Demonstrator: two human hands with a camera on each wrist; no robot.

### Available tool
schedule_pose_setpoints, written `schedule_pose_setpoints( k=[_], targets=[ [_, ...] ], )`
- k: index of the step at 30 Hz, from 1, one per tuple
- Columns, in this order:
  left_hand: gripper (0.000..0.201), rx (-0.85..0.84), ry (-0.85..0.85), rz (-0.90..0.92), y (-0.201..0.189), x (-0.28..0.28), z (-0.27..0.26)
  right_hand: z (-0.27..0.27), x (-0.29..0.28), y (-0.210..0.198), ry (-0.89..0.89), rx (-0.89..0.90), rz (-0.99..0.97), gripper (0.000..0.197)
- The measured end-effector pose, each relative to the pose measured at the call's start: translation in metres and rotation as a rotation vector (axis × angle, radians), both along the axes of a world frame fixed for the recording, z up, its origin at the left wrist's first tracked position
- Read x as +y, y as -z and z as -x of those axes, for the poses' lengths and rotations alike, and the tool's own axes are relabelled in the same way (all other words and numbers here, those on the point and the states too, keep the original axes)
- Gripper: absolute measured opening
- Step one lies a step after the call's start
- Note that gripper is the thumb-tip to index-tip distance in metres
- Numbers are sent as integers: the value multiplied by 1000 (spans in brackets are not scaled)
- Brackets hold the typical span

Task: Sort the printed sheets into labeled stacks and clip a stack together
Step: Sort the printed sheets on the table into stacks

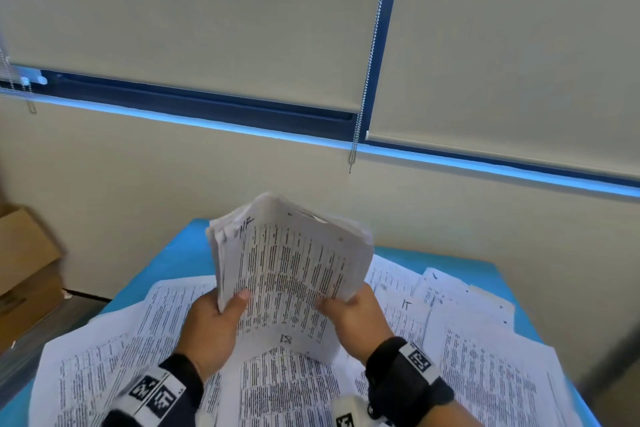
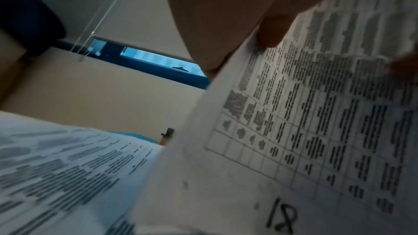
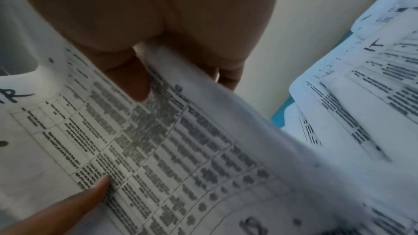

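Note:
A thick stack of printed sheets (image 1: 291, 263) stands nearly upright above the table, bowed toward me. My left hand (image 1: 221, 315) grips its left edge, thumb on the front page. My right hand (image 1: 349, 308) grips the right edge, thumb in front and fingers behind. The front sheet carries handwritten marks at its top and near its bottom edge. In the left wrist view the front page (image 2: 316, 131) fills the right side under my thumb (image 2: 273, 31). The right wrist view shows my thumb (image 3: 131, 79) pressing the same stack (image 3: 181, 149). No clip is visible.
Many loose printed sheets (image 1: 114, 350) cover the blue table (image 1: 187, 253), one at the right marked "IT" (image 1: 407, 304). A wall with window blinds and a hanging bead chain (image 1: 363, 80) stands behind. Cardboard boxes (image 1: 24, 270) sit at the left on the floor.

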State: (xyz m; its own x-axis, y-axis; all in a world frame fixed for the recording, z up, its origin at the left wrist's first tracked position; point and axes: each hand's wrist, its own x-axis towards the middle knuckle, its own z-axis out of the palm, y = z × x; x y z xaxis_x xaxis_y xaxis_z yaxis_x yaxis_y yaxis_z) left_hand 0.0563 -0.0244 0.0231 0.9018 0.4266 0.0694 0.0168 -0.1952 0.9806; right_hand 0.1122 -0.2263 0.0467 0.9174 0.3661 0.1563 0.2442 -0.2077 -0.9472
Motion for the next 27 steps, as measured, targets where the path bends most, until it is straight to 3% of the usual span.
schedule_pose_setpoints(
  k=[3,6,9,12,16,21,24,27],
  targets=[
    [10,-80,-103,87,-5,12,-13,-12,-17,-2,-36,-14,160,33],
    [8,-64,-153,276,4,29,-26,-38,-52,10,-20,6,461,34],
    [30,20,-115,494,30,34,-29,-71,-104,30,107,108,776,36],
    [25,130,-66,622,58,27,-27,-101,-156,46,279,172,1000,38],
    [27,250,-134,647,92,24,-30,-123,-207,60,457,245,1129,48],
    [22,341,-177,601,110,28,-35,-132,-237,77,476,338,1212,60],
    [19,349,-183,588,112,27,-36,-138,-246,81,486,290,1293,47],
    [19,364,-191,567,113,29,-36,-135,-245,74,462,211,1347,23]
  ],
)
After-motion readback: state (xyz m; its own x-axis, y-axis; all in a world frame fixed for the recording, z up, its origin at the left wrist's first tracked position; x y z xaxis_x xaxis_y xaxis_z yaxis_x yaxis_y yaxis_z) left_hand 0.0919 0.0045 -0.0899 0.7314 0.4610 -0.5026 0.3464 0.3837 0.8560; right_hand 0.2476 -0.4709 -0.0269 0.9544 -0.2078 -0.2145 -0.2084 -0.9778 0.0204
